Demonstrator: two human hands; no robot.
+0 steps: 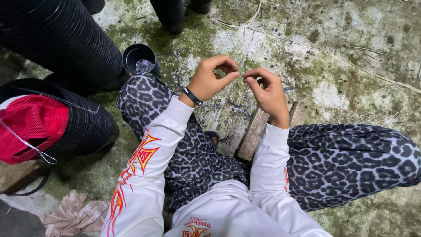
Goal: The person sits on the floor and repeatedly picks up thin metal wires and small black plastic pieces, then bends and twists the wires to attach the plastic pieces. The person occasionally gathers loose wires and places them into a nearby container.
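Head view, from the left: a red mesh bag [30, 127] is stuffed into the mouth of one stack of black pots [83, 125], with a bent wire [30, 147] across it. A second, longer stack [66, 39] lies above it, and a third [169, 13] shows at the top edge, so I count three stacks. One single pot [140, 59] stands open beside the person's knee. A crumpled beige cloth [72, 215] lies on the floor [351, 57] at the lower left.

Next comes the left hand [210, 79], with a black wristband [192, 95]. Its thumb and forefinger are pinched together, the other fingers curled. The right hand [267, 92] faces it, almost touching, pinched the same way. Between the two pinches something very thin seems to run, perhaps a fine wire or thread; it is too slight to make out for sure. If it is wire, it would be very light, springy and easy to lose, best held close to its ends between the fingertips, as both hands appear to do.

Under the right wrist one wooden block [256, 131] rests on the mossy concrete, with dark scraps [237, 109] scattered near it, too many and too small to count. Pale stalks [315, 48] trail across the floor to the right.
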